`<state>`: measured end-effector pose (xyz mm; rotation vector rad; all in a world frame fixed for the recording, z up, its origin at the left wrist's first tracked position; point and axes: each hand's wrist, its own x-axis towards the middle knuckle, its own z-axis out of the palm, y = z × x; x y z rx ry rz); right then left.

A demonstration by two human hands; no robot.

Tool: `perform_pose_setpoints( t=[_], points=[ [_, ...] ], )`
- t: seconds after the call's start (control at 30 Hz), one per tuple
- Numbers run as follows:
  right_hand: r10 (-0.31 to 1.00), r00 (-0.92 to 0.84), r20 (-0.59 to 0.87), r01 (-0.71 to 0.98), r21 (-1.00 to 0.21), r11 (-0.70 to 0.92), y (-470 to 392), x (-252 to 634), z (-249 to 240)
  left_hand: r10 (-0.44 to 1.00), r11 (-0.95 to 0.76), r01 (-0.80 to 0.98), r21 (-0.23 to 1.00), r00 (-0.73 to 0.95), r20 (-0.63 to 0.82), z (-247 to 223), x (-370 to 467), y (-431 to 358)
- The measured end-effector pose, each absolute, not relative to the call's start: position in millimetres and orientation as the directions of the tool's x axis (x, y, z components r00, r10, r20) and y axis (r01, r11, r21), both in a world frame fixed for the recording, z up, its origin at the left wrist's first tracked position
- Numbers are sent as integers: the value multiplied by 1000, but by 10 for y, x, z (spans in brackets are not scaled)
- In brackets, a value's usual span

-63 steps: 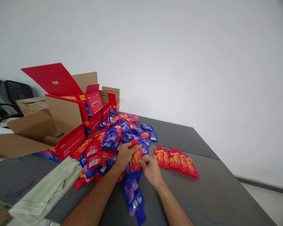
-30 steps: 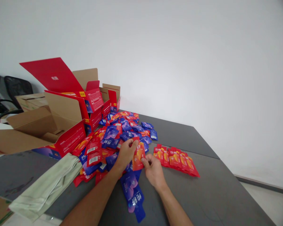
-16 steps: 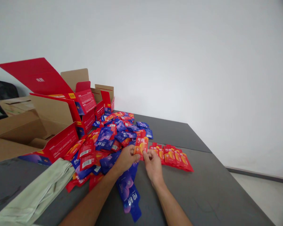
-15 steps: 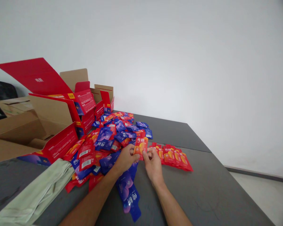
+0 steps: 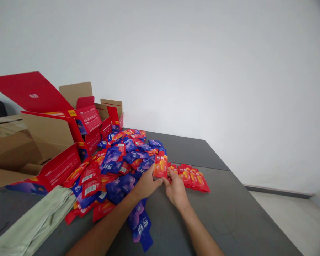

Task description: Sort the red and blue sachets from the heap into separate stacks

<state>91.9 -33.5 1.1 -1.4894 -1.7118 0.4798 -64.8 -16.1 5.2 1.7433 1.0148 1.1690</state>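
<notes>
Red packet (image 5: 160, 165), one: flat pouch, orange fruit print, lettering to the front, narrow tab at top. Upright, face toward the wearer, between the hands, at the near right side of the pile.

Handling, as judged: light; soft and bendable; film probably smooth and somewhat slippery; contents unseen, hard squeezing perhaps best avoided. Suggested hold: side edges or lower corners, thumb to the front and fingers behind, pressure light.

Left hand (image 5: 148, 183): partly closed, holding the packet at its lower left edge; thumb stretched along the bottom.

Right hand (image 5: 175, 186): partly curled, thumb and fingers at the packet's lower right corner; whether it pinches there cannot be told.

Row of red packets (image 5: 185, 174): overlapping, fronts up, on the tabletop (image 5: 229, 213), just beyond and to the right of the right hand.

Pile of packets (image 5: 112, 158): red and blue mixed, loose, left of and beyond the left hand.

Blue packet (image 5: 139, 222): flat, nearer the wearer, beside the left forearm.
</notes>
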Motion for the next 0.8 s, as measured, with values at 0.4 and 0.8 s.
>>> perform_pose_setpoints(
  t=[0.4,0.8],
  points=[
    [944,127,304,956,-292,-35,-307,1690,-189,927,-374,760,532,319,196,-146,48,-10],
    [955,168,246,969,-218,-114,-295,1855,-324,931,-362,810,461,335,144,-345,313,30]
  ],
)
